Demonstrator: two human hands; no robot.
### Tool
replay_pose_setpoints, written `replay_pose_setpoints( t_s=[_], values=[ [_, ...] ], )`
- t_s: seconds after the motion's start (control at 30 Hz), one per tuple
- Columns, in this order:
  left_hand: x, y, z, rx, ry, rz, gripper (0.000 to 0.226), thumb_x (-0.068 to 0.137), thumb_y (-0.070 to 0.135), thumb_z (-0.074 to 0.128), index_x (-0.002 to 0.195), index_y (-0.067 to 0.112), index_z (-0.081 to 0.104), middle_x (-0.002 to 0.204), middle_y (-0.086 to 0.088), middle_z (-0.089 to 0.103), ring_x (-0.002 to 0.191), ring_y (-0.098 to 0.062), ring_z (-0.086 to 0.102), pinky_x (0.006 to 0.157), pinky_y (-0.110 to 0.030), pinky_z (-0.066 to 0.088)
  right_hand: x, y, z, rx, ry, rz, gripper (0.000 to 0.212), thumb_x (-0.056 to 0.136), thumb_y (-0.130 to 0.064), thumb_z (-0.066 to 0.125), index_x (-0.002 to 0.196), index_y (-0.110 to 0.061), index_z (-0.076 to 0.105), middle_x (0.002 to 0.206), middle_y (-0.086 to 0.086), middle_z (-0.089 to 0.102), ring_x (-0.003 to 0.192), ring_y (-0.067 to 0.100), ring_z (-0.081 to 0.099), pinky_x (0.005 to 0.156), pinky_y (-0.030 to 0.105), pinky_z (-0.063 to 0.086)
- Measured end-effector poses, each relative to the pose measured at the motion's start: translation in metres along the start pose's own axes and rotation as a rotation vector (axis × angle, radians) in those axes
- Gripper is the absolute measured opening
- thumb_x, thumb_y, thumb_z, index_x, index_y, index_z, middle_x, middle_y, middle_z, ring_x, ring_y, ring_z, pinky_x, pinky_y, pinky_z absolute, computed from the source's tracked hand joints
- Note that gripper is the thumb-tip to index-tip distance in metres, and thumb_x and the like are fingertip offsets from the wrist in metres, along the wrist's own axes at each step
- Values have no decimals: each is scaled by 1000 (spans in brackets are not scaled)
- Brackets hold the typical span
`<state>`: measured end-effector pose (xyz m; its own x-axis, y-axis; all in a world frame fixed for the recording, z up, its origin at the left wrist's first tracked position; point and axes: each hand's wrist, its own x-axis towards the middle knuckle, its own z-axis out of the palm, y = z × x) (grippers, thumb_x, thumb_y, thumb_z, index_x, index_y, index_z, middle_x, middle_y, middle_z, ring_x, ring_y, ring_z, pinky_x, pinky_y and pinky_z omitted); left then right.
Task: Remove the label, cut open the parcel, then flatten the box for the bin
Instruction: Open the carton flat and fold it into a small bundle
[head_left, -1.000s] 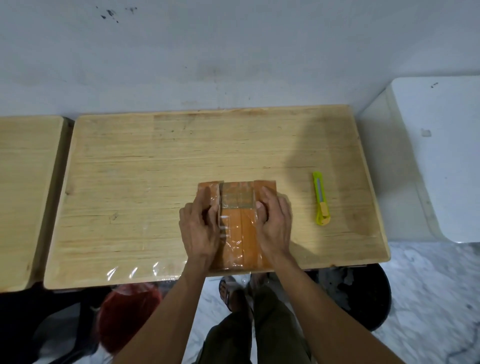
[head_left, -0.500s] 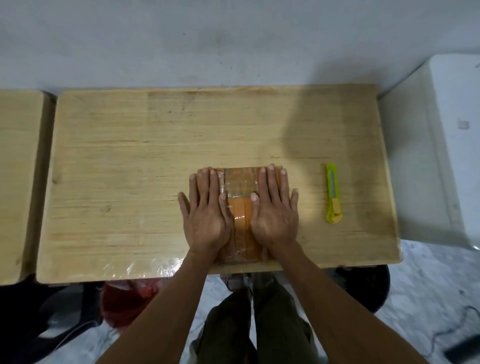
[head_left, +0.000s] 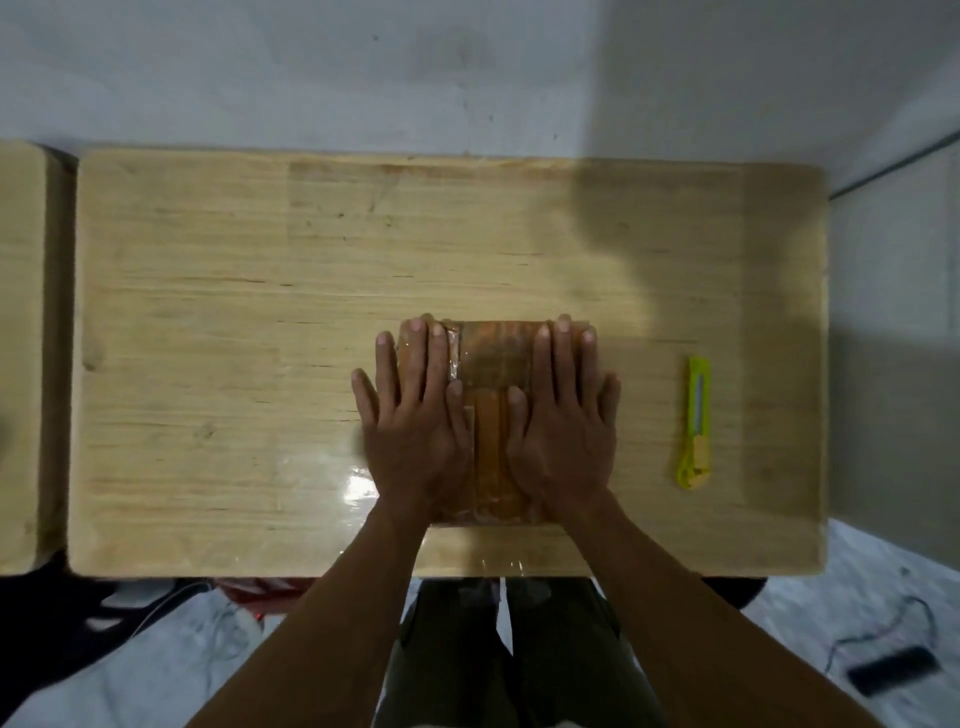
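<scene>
Cardboard box lies under both flat, open hands; uneven pressing could slide it toward the knife at 3 o'clock.

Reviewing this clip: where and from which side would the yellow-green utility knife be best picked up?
Probably by the knife's long body near the middle, from above with the right hand, which presses flat on the parcel beside it. It lies flat on the table, lengthwise away from the person, both long edges free.
</scene>
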<state>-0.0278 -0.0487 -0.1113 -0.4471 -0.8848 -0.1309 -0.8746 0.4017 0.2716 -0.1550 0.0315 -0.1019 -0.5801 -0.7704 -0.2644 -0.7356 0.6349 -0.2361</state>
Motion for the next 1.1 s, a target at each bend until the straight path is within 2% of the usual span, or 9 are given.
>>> replay_pose_setpoints(
  t_s=[0.2, 0.5, 0.63, 0.73, 0.83, 0.93, 1.03, 1.1],
  values=[
    [3, 0, -1, 44, -78, 6, 61, 102, 40, 23, 160, 24, 16, 168, 5, 7, 156, -26, 2, 121, -59, 12, 4, 1, 3, -7, -56, 5, 70, 100, -46, 29, 158, -20, 1, 166, 2, -8, 153, 22, -11, 120, 58, 6],
    [-2, 2, -2, 5, -46, -14, 57, 103, 40, 29, 159, 29, 21, 168, 1, 13, 155, -25, 6, 121, -60, 13, -1, 0, 0, 30, -6, 4, 66, 101, -44, 27, 158, -21, 4, 167, 1, -4, 153, 21, -9, 120, 57, 7],
    [-6, 6, -3, 15, 3, -71, 53, 106, 42, 27, 158, 36, 20, 167, -10, 13, 155, -27, 5, 121, -59, 11, -4, 2, -3, 74, 83, 26, 57, 103, -42, 27, 157, -28, 15, 167, 6, 5, 153, 24, 3, 120, 53, 13],
    [-7, 8, -6, -70, -52, -110, 52, 107, 44, 21, 158, 42, 11, 169, -6, 6, 155, -25, -3, 122, -59, 2, -7, -2, -1, 94, 148, 178, 54, 102, -48, 31, 154, -34, 25, 163, 9, 19, 147, 29, 20, 115, 51, 22],
    [-8, 9, -10, -102, -17, -44, 52, 106, 41, 23, 158, 35, 21, 164, -17, 18, 150, -34, 15, 120, -58, 13, -12, -10, 1, 99, 215, 284, 52, 100, -50, 36, 151, -35, 34, 150, 11, 39, 129, 34, 37, 101, 48, 33],
    [-8, 6, -13, -160, 26, 32, 53, 104, 39, 24, 155, 26, 34, 151, -25, 33, 125, -39, 37, 105, -47, 30, -10, -9, 6, 170, 274, 230, 52, 99, -46, 42, 148, -27, 42, 139, 20, 46, 117, 38, 45, 92, 47, 39],
    [-9, 14, -22, -312, 70, -73, 46, 105, 38, 35, 149, 30, 44, 146, -22, 38, 117, -37, 45, 94, -42, 39, -8, -6, 6, 303, 359, 248, 55, 97, -46, 48, 145, -20, 47, 130, 20, 49, 112, 38, 47, 93, 46, 40],
    [-12, 22, -32, -399, 71, -169, 42, 104, 40, 44, 146, 36, 47, 146, -17, 37, 115, -35, 55, 86, -39, 47, -9, -3, -1, 393, 333, 269, 61, 94, -52, 48, 147, -22, 43, 131, 18, 47, 117, 36, 44, 98, 48, 41]
  ],
)
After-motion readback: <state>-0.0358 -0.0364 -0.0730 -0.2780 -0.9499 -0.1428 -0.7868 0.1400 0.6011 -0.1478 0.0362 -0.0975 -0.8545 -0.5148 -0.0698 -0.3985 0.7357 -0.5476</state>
